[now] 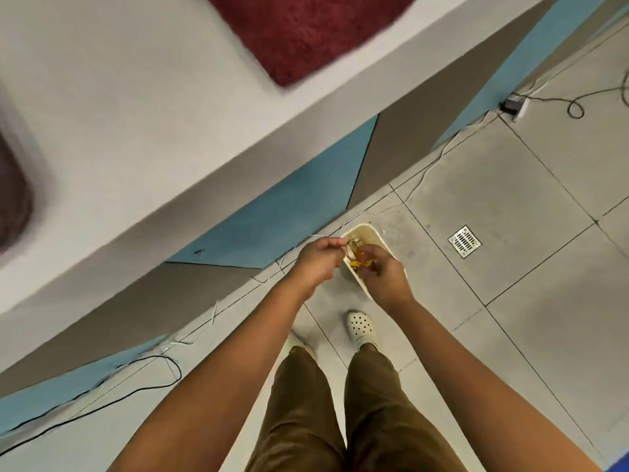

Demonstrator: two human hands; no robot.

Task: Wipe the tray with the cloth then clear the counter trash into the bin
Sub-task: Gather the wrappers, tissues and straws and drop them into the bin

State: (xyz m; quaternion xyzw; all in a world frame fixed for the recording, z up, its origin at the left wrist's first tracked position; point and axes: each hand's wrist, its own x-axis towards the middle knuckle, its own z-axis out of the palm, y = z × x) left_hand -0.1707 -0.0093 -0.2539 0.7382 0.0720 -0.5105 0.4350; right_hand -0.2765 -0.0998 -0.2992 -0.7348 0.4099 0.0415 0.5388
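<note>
Both hands are hovering over the bin (366,233) on the floor by the counter's (136,131) base, right hand (383,272) directly above clutching yellowish trash (360,262), left hand (318,258) at its left rim pinching something thin.

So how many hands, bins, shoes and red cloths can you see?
Hands: 2, the left hand and the right hand
Bin: 1, the cream bin on the floor
Shoes: 1 in plain view, the white shoe
Red cloth: 1
Total: 5
</note>
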